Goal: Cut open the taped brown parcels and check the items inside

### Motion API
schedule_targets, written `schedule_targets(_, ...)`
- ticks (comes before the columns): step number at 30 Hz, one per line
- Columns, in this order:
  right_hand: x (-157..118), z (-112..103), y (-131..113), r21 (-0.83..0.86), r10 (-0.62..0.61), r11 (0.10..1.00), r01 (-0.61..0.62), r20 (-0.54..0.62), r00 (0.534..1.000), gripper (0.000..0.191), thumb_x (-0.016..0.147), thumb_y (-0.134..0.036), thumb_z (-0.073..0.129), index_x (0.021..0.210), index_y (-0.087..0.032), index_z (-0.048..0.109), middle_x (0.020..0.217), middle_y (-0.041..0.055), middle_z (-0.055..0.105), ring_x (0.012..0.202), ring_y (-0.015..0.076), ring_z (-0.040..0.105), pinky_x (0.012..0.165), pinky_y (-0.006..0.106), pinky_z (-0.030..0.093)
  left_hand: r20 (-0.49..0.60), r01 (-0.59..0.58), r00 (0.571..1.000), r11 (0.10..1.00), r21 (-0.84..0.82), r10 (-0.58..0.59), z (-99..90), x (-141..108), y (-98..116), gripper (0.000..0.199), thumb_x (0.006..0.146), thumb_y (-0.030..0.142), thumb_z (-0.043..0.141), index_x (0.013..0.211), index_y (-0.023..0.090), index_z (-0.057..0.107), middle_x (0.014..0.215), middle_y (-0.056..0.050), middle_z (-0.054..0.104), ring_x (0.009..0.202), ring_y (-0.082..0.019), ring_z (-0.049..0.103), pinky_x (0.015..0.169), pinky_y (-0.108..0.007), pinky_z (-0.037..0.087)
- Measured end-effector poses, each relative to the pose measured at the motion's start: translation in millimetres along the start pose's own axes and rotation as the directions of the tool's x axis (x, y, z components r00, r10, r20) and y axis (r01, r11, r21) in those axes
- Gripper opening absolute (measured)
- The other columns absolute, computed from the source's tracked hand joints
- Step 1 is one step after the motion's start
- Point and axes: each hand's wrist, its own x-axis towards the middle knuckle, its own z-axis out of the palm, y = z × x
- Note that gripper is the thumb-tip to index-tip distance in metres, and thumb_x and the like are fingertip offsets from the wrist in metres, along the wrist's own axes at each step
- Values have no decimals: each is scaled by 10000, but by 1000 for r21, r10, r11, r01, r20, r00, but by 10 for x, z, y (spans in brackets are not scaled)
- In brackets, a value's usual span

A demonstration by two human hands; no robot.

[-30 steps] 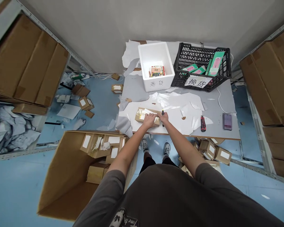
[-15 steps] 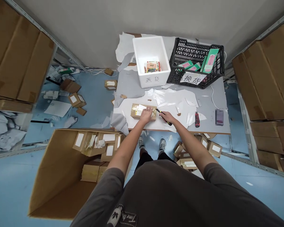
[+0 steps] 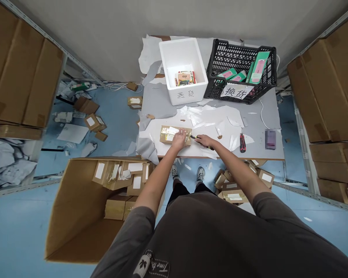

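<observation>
A small taped cardboard box (image 3: 166, 136) with white labels lies on the table near its front edge. My left hand (image 3: 179, 139) rests on top of it, fingers spread over the upper face. In my right hand (image 3: 203, 141) is a black and yellow utility knife (image 3: 210, 148), gripped with its tip against the box's right end. A red and black utility knife (image 3: 242, 143) lies to the right on the table, apart from both hands.
Behind the box stand a white foam box (image 3: 186, 94) holding small packets and a black crate (image 3: 224, 61) with green boxes. Torn paper (image 3: 195, 116) litters the table (image 3: 258, 119). A large open carton (image 3: 75, 216) full of parcels sits at left, below the table edge.
My right hand has shifted slightly left and up, bringing the knife tip onto the right end of the box. My left hand stays on top of it.
</observation>
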Motion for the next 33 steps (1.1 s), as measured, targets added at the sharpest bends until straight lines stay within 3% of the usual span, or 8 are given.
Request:
schedule_targets(3,-43,106,32,251,82,963,-100,83,993,414,1003,-568,792,882,-240,569,571,-56,559,427,127,451,485,246,389,-6,-4,1000,999,-38,4,-9,16,-8,994,795,212,899,1646,14,427,1668,-342,510,1655,-442,395,1282,-473,445)
schedule_targets(8,-123,280,84,328,84,937,-121,122,989,451,949,-586,844,855,-243,567,549,-59,563,396,128,469,429,238,392,-1,-15,1000,998,-68,15,-47,7,-38,998,729,212,958,1604,108,491,1687,-287,511,1655,-441,398,1282,-483,443)
schedule_targets(11,-222,233,155,243,53,967,-83,128,990,406,1016,-553,765,853,-250,549,558,-61,554,402,133,459,455,249,390,-14,-14,1000,988,-151,12,-113,-34,-99,875,794,334,955,1556,195,549,1680,-207,542,1616,-402,465,1256,-455,469)
schedule_targets(14,-338,96,230,104,9,994,-17,72,997,365,1090,-501,651,849,-253,534,587,-55,560,442,148,477,528,267,410,-72,18,997,976,-217,-35,-200,-52,-169,668,956,352,793,1577,275,556,1592,-119,636,1491,-339,583,1222,-456,498)
schedule_targets(17,-400,-14,243,13,-4,1000,5,-97,995,391,1146,-527,501,878,-251,573,667,-21,618,572,190,565,644,285,453,-102,51,993,988,-148,-67,-260,-1,-191,569,932,245,775,1486,288,650,1530,-110,671,1470,-346,552,1211,-499,498)
schedule_targets(20,-389,-38,179,-86,-48,996,31,-206,977,424,1171,-520,400,951,-256,648,853,26,717,800,238,660,750,291,464,-81,60,995,996,-73,-66,-269,105,-173,639,874,243,827,1484,307,647,1610,-105,614,1534,-366,483,1229,-539,466)
schedule_targets(24,-332,-5,71,-197,-73,980,30,-217,973,327,1137,-523,491,1110,-278,706,968,46,759,923,272,684,759,296,435,-17,30,999,998,-53,-31,-275,249,-182,800,836,222,848,1579,311,567,1646,-108,598,1559,-370,483,1289,-561,385)
schedule_targets(33,-241,-23,48,-316,-106,948,24,-245,964,299,1093,-511,603,1221,-266,717,1114,72,787,1009,275,695,771,305,445,-26,-22,999,999,38,23,-263,299,-177,525,917,249,754,1433,274,664,1432,-150,711,1371,-361,629,1178,-516,473)
